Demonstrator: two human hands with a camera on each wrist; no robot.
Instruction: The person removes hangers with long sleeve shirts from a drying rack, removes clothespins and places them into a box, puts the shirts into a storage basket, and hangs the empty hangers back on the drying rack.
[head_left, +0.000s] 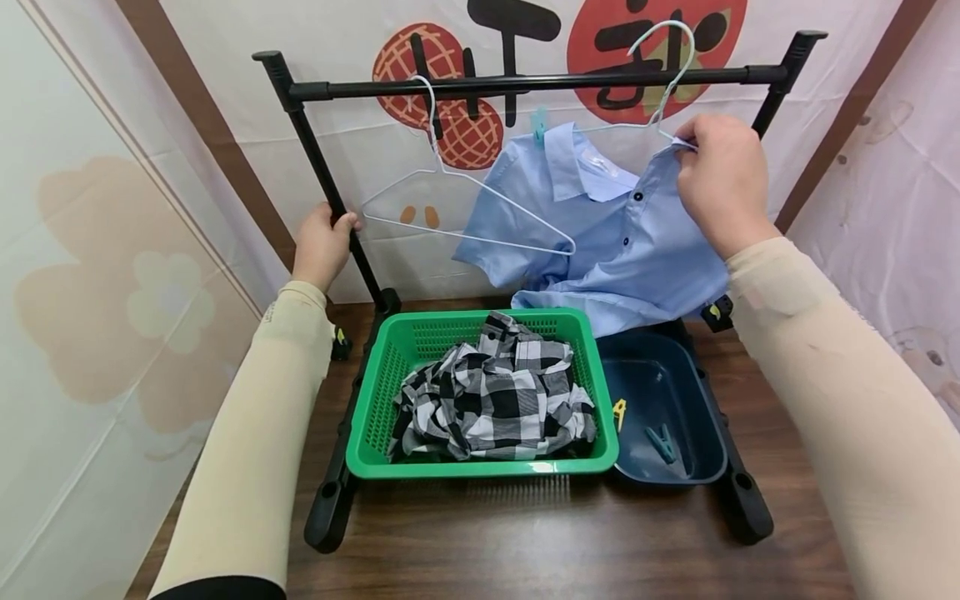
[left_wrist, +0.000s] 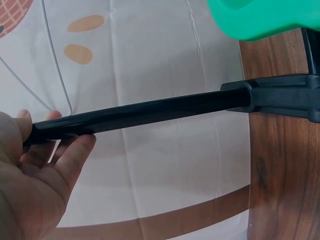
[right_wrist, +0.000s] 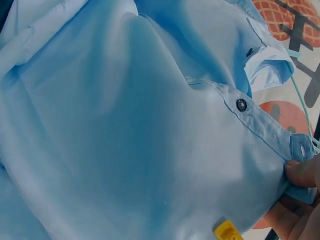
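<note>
My left hand (head_left: 321,250) grips the left upright (left_wrist: 150,112) of a black clothes rack, thumb and fingers around the tube. With my right hand (head_left: 723,179) I pinch the collar end of a light blue shirt (head_left: 592,237), beside its button placket, as the right wrist view shows. A pale green hanger (head_left: 678,62) hooks over the rail, and the shirt hangs askew from it. On the shirt's left side, a light blue clothespin (head_left: 538,125) sits at the hanger bar. Part of the hanger is hidden by the collar and hand.
A bare white hanger (head_left: 465,237) hangs on the rail's left part, in front of the shirt's sleeve. Below stands a green basket (head_left: 480,468) with a black-and-white checked garment (head_left: 502,396). Right of it, a dark blue basin (head_left: 645,358) holds yellow and teal clothespins (head_left: 662,443).
</note>
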